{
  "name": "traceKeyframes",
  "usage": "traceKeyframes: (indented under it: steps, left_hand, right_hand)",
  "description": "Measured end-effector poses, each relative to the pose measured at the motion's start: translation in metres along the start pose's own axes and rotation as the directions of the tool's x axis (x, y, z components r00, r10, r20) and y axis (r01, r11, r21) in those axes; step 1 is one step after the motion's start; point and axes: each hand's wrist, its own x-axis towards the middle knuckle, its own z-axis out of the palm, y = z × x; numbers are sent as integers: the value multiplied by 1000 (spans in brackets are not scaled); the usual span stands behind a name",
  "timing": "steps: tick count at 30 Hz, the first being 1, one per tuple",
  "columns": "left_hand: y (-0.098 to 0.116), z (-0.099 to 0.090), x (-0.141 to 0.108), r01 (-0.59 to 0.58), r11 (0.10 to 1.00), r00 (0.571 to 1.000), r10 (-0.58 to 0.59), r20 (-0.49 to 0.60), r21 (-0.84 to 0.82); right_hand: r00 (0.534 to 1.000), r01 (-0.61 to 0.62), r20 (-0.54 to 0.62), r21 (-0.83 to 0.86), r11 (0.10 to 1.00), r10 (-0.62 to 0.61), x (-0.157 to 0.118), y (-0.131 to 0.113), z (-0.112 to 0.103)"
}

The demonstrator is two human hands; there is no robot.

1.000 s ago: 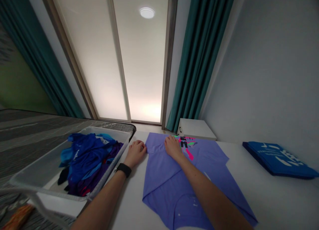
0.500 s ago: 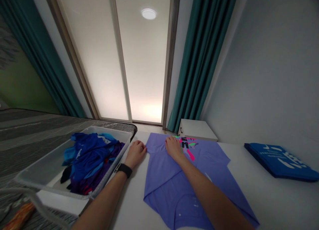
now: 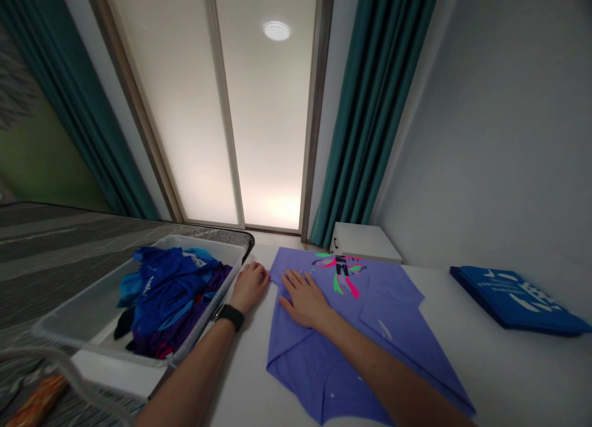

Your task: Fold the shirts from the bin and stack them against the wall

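Right hand point(image 3: 303, 300) lies open and flat on a lavender T-shirt point(image 3: 388, 297), fingers spread. Left hand point(image 3: 250, 286), loosely curled, meets the shirt's edge beside a clothes-filled plastic bin point(image 3: 198, 240); any grip cannot be told.

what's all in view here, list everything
t-shirt: 1, periwinkle with neon print, spread on the white table
white table: 1, white, under the shirt
plastic tub: 1, clear, left of the shirt
clothes: a heap, blues and purple, in the tub
folded cloth: 1, blue with white print, right end of the table
bed: 1, grey striped, far left
orange item: 1, orange, bottom left corner
nightstand: 1, white, beyond the table
curtains: 2, teal, either side of the glass panel
glass panel: 1, glowing white, straight ahead
round light: 1, white, top centre
wall: 1, grey-white, right
left hand: 1, at the shirt's left edge
watch: 1, black, on the left wrist
right hand: 1, flat on the shirt
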Motion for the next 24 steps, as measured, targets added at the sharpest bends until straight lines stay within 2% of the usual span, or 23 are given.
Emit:
traceKeyframes:
  steps: [4,8,14,17,20,22,24]
  left_hand:
    - [3,-2,-1,28,999,1000,-28,0,20]
    - [5,-4,-1,37,999,999,-38,15,36]
    - [3,-2,-2,21,999,1000,-21,2,43]
    - [3,-1,-2,2,1000,999,-2,-34,3]
    - [9,-3,-9,-137,988,989,133,-65,-65]
    - [18,-6,-20,-262,961,965,263,-1,-88]
    - [27,-11,-35,-339,936,932,348,102,-92]
  right_hand:
    - [997,-40,73,41,998,37,-3,4,9]
    - [997,-54,61,29,998,53,-1,7,8]
    - [982,-183,52,-21,983,184,-1,19,4]
    - [979,-195,63,-17,981,196,-2,22,4]
    - [978,-196,68,-18,981,196,-2,20,4]
    - [980,-189,60,-21,982,190,-2,19,3]
    - [982,-182,50,-27,983,183,-3,19,3]
